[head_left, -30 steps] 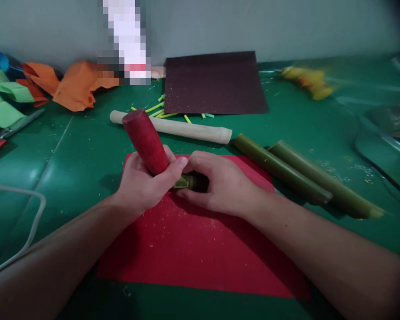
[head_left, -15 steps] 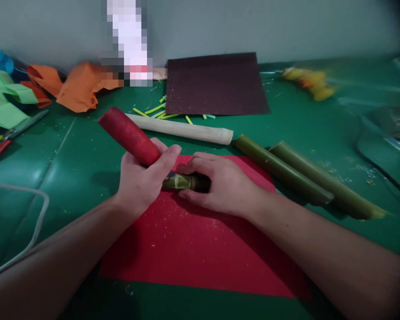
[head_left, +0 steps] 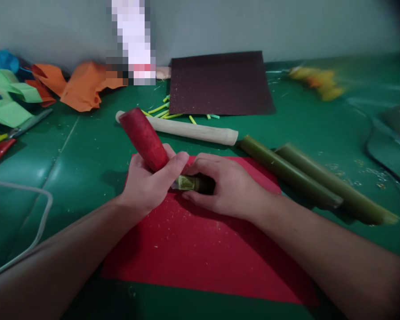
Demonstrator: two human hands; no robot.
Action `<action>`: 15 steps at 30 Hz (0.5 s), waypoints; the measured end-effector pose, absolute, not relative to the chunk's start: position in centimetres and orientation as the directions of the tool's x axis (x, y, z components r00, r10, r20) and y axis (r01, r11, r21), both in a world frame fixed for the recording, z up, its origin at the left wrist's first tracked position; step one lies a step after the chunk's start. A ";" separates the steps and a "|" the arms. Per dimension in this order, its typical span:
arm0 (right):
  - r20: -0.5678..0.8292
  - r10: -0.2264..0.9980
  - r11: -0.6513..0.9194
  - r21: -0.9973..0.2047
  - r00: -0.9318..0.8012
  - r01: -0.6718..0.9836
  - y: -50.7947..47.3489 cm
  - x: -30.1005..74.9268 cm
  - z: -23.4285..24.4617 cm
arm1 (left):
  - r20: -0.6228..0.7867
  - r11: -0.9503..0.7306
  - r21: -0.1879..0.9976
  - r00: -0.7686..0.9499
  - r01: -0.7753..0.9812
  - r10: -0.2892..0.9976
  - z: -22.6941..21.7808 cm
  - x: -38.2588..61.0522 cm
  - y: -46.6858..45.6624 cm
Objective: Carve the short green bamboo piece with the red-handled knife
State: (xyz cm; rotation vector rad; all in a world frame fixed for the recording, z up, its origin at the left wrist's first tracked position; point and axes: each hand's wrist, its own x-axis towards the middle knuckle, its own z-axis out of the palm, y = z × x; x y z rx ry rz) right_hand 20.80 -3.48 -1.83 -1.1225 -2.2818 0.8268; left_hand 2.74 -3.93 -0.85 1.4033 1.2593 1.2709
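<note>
My left hand [head_left: 150,182] is closed round a carving tool with a thick red handle [head_left: 143,138], which slants up and to the left. A bit of its grey metal blade [head_left: 175,183] shows below the thumb, against the left end of a short green bamboo piece [head_left: 187,182]. Pale scraped lines mark the bamboo near the blade. Gripping that bamboo from the right is my right hand [head_left: 225,184], whose fingers and thumb hide much of it. Both hands are over a red sheet [head_left: 200,258] sprinkled with fine shavings.
Two green bamboo lengths [head_left: 293,173] lie to the right, and a pale peeled stick [head_left: 196,132] lies behind the hands. A dark sheet [head_left: 220,84] is farther back. Scissors [head_left: 3,151], orange paper [head_left: 82,89] and green paper [head_left: 6,113] are at left; a cable [head_left: 383,173] runs at right.
The red handle has swung to a steeper tilt, and the blade tip has shifted on the bamboo. My right hand keeps its grip. The whole view has shifted slightly.
</note>
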 end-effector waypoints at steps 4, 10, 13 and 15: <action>0.131 0.814 0.483 -0.694 -0.566 0.535 -3.4 20.7 -1.7 | 0.137 -0.128 0.981 -0.050 0.147 0.989 -0.8 2.8 -3.9; 0.170 0.811 0.497 -0.706 -0.560 0.505 -3.4 20.7 -2.0 | 0.163 -0.157 0.971 -0.019 0.180 0.986 -1.0 2.6 -3.9; 0.166 0.809 0.498 -0.703 -0.564 0.507 -3.5 20.8 -1.9 | 0.179 -0.177 0.962 0.006 0.211 0.984 -1.3 2.4 -4.0; 0.148 0.811 0.491 -0.699 -0.566 0.520 -3.5 20.8 -1.8 | 0.187 -0.188 0.957 0.026 0.221 0.982 -1.3 2.3 -4.0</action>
